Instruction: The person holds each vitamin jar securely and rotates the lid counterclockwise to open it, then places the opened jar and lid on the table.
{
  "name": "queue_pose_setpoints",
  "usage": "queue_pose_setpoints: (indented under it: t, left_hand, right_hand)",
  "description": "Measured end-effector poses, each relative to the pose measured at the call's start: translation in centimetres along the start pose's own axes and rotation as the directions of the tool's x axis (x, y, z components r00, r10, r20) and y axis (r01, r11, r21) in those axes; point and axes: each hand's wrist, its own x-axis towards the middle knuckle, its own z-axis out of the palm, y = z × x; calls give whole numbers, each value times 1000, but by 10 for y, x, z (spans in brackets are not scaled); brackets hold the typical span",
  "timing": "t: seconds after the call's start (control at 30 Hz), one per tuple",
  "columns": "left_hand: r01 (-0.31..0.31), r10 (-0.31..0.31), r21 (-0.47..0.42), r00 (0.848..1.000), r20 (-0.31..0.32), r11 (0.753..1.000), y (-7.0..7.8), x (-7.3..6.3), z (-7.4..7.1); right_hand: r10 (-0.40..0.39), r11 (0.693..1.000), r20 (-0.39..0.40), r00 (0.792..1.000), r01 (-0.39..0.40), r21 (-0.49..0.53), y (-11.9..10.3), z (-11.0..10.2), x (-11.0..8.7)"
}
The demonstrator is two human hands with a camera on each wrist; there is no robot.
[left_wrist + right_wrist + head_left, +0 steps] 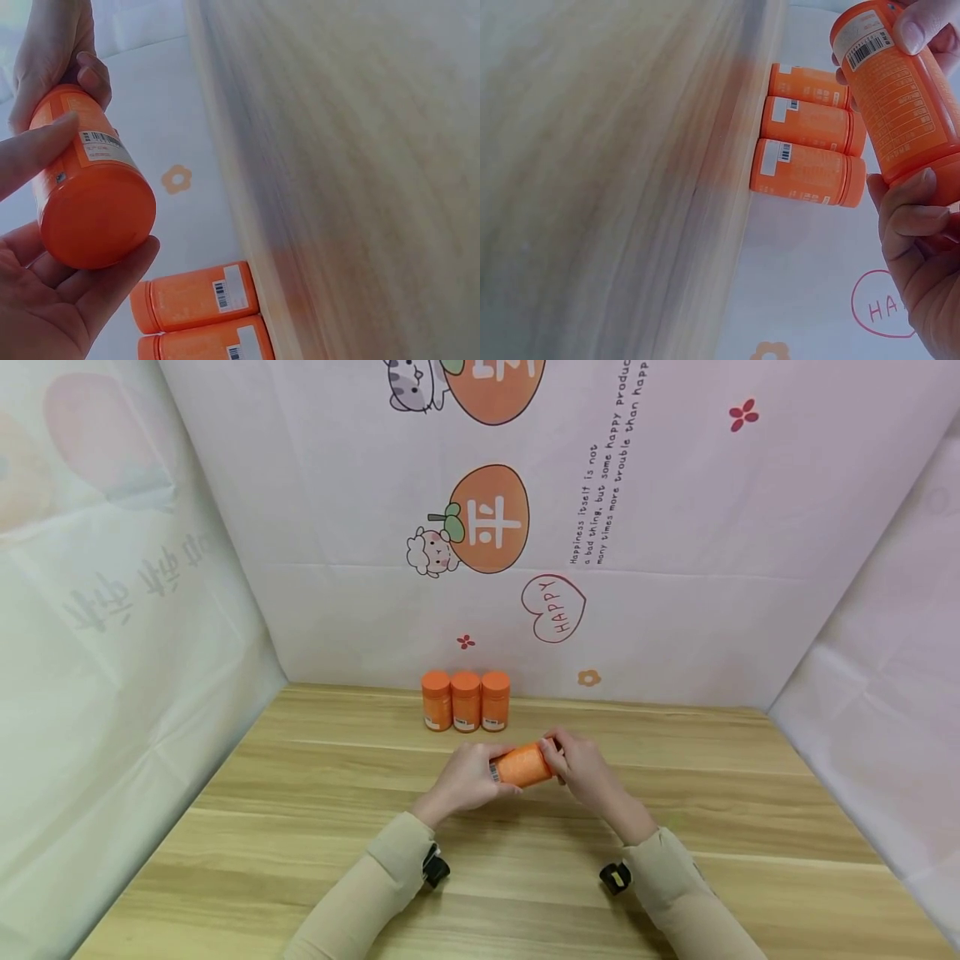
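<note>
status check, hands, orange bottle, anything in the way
Left hand holds orange bottle near base, right hand grips lid. Bottle tilted, off table. Three upright bottles behind, none blocking.

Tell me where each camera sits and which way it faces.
Head: on the head, looking forward and down at the table; left hand, right hand and sleeves show.
Left wrist: on that wrist, looking at the held jar base-first; both hands show.
Right wrist: on that wrist, looking at its side; both hands show.
Both wrist views share it and standing jars.
</note>
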Motion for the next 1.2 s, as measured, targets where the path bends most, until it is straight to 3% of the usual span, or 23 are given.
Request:
queue_pose_setpoints:
  t: [0.73, 1.03, 1.2]
  left_hand:
    - [14, -14, -71, 1000, 10, 997, -3, 2, 1]
    - [8, 3, -201, 999, 54, 980, -12, 3, 3]
    - [30, -14, -220, 997, 74, 975, -11, 4, -1]
  right_hand:
    - [-4, 1000, -9, 1000, 4, -28, 6, 3, -2]
    - [-106, 994, -24, 994, 105, -41, 8, 3, -2]
    - [-116, 993, -8, 993, 116, -32, 10, 2, -1]
